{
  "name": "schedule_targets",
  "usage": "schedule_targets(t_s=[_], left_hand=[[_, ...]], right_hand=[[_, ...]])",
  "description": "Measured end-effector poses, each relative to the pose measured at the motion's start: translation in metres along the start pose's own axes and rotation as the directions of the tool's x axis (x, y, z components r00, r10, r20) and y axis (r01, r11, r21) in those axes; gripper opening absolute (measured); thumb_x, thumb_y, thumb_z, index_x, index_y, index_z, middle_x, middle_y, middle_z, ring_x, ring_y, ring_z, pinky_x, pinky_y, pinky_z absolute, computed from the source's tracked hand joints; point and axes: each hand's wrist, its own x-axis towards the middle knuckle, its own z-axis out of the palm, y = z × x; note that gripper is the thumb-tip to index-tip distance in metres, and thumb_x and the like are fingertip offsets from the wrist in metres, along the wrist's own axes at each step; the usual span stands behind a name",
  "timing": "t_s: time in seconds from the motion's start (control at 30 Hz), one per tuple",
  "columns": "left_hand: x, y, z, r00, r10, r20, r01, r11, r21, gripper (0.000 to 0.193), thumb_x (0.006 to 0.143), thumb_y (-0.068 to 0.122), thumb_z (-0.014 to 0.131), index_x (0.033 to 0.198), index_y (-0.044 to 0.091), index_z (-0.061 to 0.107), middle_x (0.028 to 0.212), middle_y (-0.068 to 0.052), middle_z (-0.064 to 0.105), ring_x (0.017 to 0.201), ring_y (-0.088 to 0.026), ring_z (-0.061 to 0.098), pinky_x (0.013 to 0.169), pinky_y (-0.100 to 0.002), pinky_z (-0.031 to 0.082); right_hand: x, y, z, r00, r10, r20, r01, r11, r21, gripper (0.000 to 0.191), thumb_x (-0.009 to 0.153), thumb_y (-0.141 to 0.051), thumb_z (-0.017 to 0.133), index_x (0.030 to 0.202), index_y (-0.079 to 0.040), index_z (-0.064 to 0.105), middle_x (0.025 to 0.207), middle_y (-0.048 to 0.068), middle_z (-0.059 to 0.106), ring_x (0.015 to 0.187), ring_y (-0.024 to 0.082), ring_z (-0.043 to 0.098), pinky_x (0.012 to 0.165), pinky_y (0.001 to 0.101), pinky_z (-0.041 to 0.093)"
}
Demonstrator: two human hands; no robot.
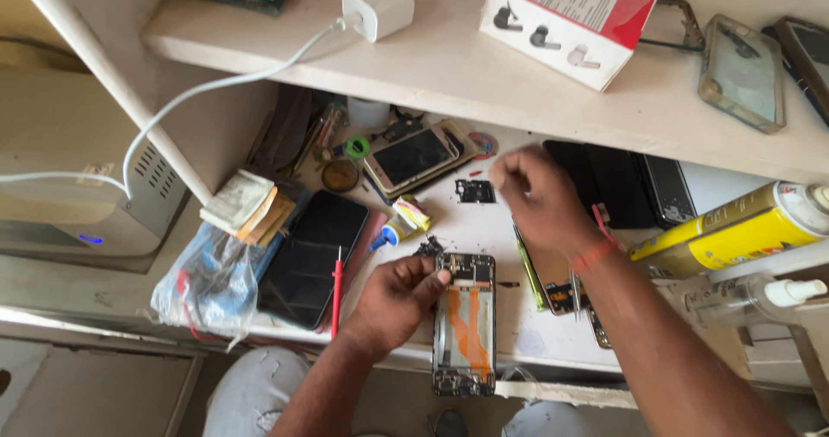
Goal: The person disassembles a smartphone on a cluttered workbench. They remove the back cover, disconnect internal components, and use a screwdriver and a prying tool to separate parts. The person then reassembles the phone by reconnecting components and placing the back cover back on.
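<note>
An opened phone body (pixel 466 333) with an orange ribbon cable lies on the white workbench (pixel 501 230) near its front edge. My left hand (pixel 399 297) grips the phone's upper left corner. My right hand (pixel 535 197) is raised farther back over the bench, blurred, with the fingers pinched together near a small black part (pixel 475 192). Whether anything is between those fingers I cannot tell. A red thread circles my right wrist.
A black phone (pixel 315 256) and a red-handled tool (pixel 337 290) lie at the left, beside a plastic bag (pixel 207 286). More phones (pixel 414 156) sit at the back. A yellow spray can (pixel 743 225) lies at the right. The shelf above holds a charger (pixel 377 7) and a red-and-white box (pixel 570 22).
</note>
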Motion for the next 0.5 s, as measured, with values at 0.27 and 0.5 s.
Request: schedule_targets(t_s=[0.27, 0.5], left_hand=[[0.002, -0.004, 0.002, 0.998, 0.065, 0.018, -0.066, 0.998, 0.021, 0.023, 0.098, 0.019, 0.071, 0.082, 0.003, 0.066, 0.068, 0.006, 0.056, 0.062, -0.006, 0.043, 0.054, -0.026, 0.037], [0.002, 0.001, 0.004, 0.999, 0.049, 0.006, -0.049, 0.995, 0.087, 0.018, 0.095, 0.022, 0.072, 0.092, 0.004, 0.073, 0.072, 0.006, 0.062, 0.064, -0.005, 0.048, 0.057, -0.025, 0.042]], right_hand=[[-0.053, -0.058, 0.015, 0.941, -0.132, 0.313, 0.121, 0.991, 0.053, 0.006, 0.095, -0.006, 0.066, 0.100, -0.003, 0.064, 0.100, 0.007, 0.064, 0.091, 0.018, 0.066, 0.082, 0.0306, 0.055], [-0.045, -0.062, 0.022, 0.925, -0.079, 0.371, 0.098, 0.995, -0.031, 0.005, 0.093, -0.004, 0.067, 0.097, -0.003, 0.066, 0.099, 0.007, 0.067, 0.089, 0.020, 0.069, 0.080, 0.0320, 0.057]])
